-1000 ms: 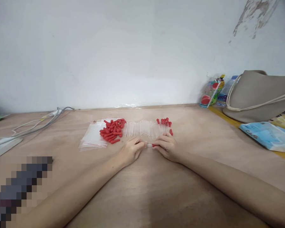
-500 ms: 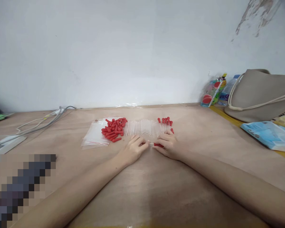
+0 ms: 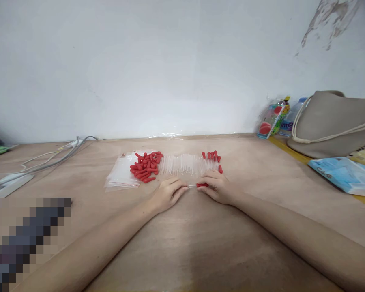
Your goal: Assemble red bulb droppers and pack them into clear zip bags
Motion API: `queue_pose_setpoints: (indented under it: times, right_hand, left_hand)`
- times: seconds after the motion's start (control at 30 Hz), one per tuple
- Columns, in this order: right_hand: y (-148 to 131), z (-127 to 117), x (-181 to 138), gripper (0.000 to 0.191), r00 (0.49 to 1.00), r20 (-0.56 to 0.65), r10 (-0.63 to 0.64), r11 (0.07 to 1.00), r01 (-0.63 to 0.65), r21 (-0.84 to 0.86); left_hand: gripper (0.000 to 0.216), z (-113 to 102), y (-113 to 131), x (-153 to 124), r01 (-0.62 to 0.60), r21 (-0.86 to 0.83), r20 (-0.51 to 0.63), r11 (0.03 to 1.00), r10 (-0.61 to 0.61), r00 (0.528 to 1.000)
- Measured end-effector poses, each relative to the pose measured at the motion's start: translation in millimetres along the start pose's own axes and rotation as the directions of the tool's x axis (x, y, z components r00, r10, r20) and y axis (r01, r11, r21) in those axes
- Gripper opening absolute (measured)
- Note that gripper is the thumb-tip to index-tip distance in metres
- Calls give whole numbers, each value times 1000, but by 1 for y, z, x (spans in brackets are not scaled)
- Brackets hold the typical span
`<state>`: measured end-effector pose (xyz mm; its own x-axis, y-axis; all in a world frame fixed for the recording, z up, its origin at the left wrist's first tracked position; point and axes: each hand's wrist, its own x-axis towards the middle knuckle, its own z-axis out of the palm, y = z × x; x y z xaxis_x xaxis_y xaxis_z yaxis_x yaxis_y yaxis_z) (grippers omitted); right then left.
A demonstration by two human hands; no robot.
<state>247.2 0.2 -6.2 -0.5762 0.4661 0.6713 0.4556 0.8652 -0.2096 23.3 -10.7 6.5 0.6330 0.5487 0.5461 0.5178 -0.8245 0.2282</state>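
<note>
My left hand (image 3: pixel 169 194) pinches the left end of a thin clear tube (image 3: pixel 192 186) just above the table. On the tube's right end is a red rubber bulb (image 3: pixel 202 185), gripped by the closed fingers of my right hand (image 3: pixel 219 188), which hide part of it. Behind my hands lies a row of clear dropper tubes (image 3: pixel 185 163). To its right, several droppers with red bulbs (image 3: pixel 212 155) lie side by side, partly behind my right hand. A heap of loose red bulbs (image 3: pixel 146 165) sits at the row's left.
Clear plastic bags (image 3: pixel 119 172) lie under and beside the bulb heap. Cables (image 3: pixel 53 156) and a white power strip (image 3: pixel 10 183) are at left. Bottles (image 3: pixel 272 119), a grey-beige bag (image 3: pixel 331 121) and a blue-and-white packet (image 3: pixel 346 174) stand or lie at right. A white wall (image 3: pixel 170 69) rises behind.
My left hand has shifted slightly left and its fingers have closed together on the tube. More of the tube shows between my hands. My right hand keeps hold of the red bulb.
</note>
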Motion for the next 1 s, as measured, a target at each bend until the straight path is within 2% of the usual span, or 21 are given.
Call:
queue_pose_setpoints:
  times: [0.77, 0.87, 1.0]
  right_hand:
    - [-1, 4, 9, 17, 992, 109, -63, 997, 58, 46]
    - [4, 3, 7, 18, 996, 82, -34, 995, 26, 101]
    - [5, -1, 7, 27, 994, 35, 104, 970, -109, 219]
  left_hand:
    - [18, 6, -2, 2, -28, -27, 10, 999, 28, 1000]
    - [18, 5, -2, 2, -6, -40, 3, 999, 6, 1000]
    - [18, 5, -3, 2, -2, -47, -15, 999, 2, 1000]
